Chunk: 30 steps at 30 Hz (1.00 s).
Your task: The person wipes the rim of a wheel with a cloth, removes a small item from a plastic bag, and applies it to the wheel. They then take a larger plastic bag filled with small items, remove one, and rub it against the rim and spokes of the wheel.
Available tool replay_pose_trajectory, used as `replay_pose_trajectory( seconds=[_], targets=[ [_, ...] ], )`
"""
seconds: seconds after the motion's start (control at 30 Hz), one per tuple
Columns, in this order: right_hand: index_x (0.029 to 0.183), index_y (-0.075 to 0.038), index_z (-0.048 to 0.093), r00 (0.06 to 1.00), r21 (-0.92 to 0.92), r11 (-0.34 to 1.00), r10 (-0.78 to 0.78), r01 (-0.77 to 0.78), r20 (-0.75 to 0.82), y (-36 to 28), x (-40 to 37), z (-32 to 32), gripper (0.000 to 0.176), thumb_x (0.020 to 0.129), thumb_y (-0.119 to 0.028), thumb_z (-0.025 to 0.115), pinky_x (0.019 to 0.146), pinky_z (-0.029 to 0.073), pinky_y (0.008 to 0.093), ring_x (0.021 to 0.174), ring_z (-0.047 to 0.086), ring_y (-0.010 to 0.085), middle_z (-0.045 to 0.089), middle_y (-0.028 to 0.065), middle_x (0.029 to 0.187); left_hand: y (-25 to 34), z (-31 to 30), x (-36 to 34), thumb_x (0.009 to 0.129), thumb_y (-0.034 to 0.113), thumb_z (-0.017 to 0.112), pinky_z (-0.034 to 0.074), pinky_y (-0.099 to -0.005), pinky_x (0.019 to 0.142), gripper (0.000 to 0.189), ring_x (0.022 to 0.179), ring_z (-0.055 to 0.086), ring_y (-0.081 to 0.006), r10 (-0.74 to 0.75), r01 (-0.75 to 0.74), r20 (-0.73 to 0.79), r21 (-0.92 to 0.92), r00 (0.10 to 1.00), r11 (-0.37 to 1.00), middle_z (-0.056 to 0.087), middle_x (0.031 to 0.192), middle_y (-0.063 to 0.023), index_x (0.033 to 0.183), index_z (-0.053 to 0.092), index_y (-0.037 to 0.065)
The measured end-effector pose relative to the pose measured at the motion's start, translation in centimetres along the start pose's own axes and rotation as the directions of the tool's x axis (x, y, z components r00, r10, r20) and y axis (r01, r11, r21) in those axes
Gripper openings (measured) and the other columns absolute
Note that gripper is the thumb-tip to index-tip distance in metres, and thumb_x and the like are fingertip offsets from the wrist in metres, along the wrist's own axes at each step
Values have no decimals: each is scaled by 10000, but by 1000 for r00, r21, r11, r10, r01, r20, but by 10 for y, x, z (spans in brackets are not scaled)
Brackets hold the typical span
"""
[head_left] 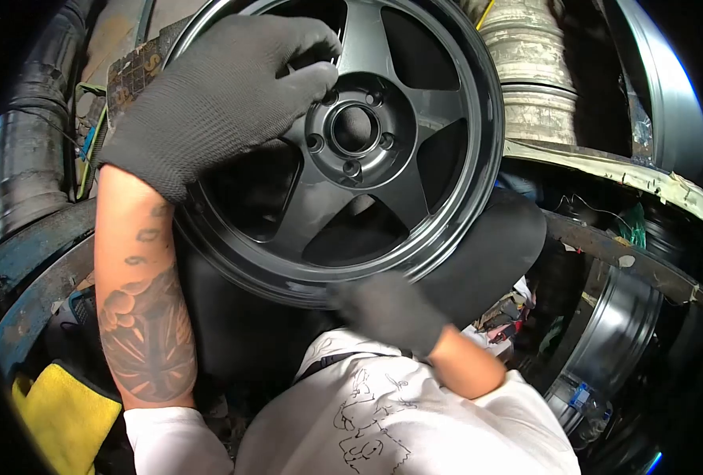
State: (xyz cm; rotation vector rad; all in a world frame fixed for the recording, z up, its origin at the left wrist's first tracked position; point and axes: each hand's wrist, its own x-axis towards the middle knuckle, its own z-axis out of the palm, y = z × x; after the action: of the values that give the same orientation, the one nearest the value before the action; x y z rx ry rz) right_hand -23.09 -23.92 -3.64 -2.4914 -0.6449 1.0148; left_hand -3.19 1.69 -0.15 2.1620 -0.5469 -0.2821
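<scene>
A dark grey, five-spoke car wheel (316,207) without a tyre is propped over my lap, its face turned up toward me. My left hand (236,87), in a black knit glove, lies over the upper-left spoke with bent fingers gripping it. The thumb is beside the hub (383,162), and the fingertips reach into the upper opening. Below the wheel's lower edge is my right hand (387,309), also in a black glove. Motion smears its fingers, so their shape and anything in them cannot be made out.
A yellow cloth (62,419) hangs at lower left. Stacked metal wheel barrels (529,71) stand at upper right, with another barrel (617,324) at right. Next to it lies a plastic bottle (587,408). A dark metal bar (628,257) crosses the right side.
</scene>
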Motion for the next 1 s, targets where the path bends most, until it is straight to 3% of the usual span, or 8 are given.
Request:
replay_pose_trajectory(
  seconds=[0.1, 0.27, 0.4, 0.47, 0.63, 0.77, 0.83, 1.0],
  targets=[
    [1075, -111, 709, 979, 86, 994, -45, 63, -198, -22, 11, 18, 189, 910, -200, 686, 595, 537, 497, 636, 695, 351, 680, 149, 698, -15, 7, 5, 1064, 250, 650, 673, -308, 811, 367, 982, 736, -169, 133, -130, -5, 149, 991, 980, 739, 1137, -106, 1349, 679, 21],
    [1084, -108, 731, 954, -265, 943, 252, -203, 162, 21, -36, -56, 255, 892, -275, 702, 583, 545, 474, 650, 718, 322, 684, 150, 688, 6, 2, 0, 1072, 202, 629, 679, -307, 800, 340, 991, 728, -155, -83, 86, 36, -94, 996, 992, 724, 1156, -91, 1362, 672, 29],
    [1015, -77, 752, 959, -237, 961, 191, -140, 210, -2, -8, -32, 225, 906, -265, 694, 637, 582, 500, 705, 743, 361, 713, 189, 730, 2, 2, 1, 1064, 168, 615, 610, -260, 782, 299, 887, 693, -100, -54, 66, 96, -126, 994, 990, 724, 1007, -62, 1313, 686, 20],
    [1286, -95, 734, 989, 281, 953, -86, 116, -118, -14, 5, -15, 349, 949, -180, 703, 854, 607, 477, 926, 759, 379, 781, 166, 1006, -5, 13, 3, 1041, 165, 613, 540, -271, 714, 230, 815, 657, -85, 30, -23, 85, -87, 996, 996, 706, 877, -53, 1169, 709, 1],
    [1225, -151, 789, 905, 383, 923, 187, -29, -382, 34, -25, -60, 270, 967, -188, 715, 946, 566, 425, 1030, 728, 341, 753, 158, 1108, 16, 26, 2, 976, 215, 628, 572, -385, 742, 224, 810, 722, -252, 21, -30, 360, 20, 933, 999, 706, 803, -151, 960, 740, 22],
    [1125, -38, 806, 805, 315, 946, 247, -79, -539, 57, -54, -74, 219, 946, -146, 739, 921, 545, 353, 1033, 715, 229, 739, 131, 1093, 47, 94, -23, 843, 248, 633, 594, -474, 850, 280, 911, 739, -394, 73, -109, 776, -5, 626, 994, 754, 915, -214, 909, 789, 24],
    [1128, -11, 788, 819, 579, 808, 402, -107, -409, 48, -52, -70, 224, 952, -144, 749, 861, 545, 325, 951, 715, 178, 753, 108, 1018, 72, 142, -46, 775, 182, 638, 601, -460, 858, 299, 975, 733, -415, 72, -228, 945, 2, 318, 974, 725, 1079, -266, 920, 794, -28],
    [1130, 16, 764, 778, 731, 643, 572, -227, -262, 39, -48, -45, 239, 951, -142, 779, 744, 546, 287, 810, 701, 99, 765, 55, 883, 72, 165, -124, 807, 98, 617, 541, -517, 924, 294, 924, 681, -488, 74, -213, 749, 91, 659, 973, 638, 1186, -392, 963, 800, -71]
  ],
)
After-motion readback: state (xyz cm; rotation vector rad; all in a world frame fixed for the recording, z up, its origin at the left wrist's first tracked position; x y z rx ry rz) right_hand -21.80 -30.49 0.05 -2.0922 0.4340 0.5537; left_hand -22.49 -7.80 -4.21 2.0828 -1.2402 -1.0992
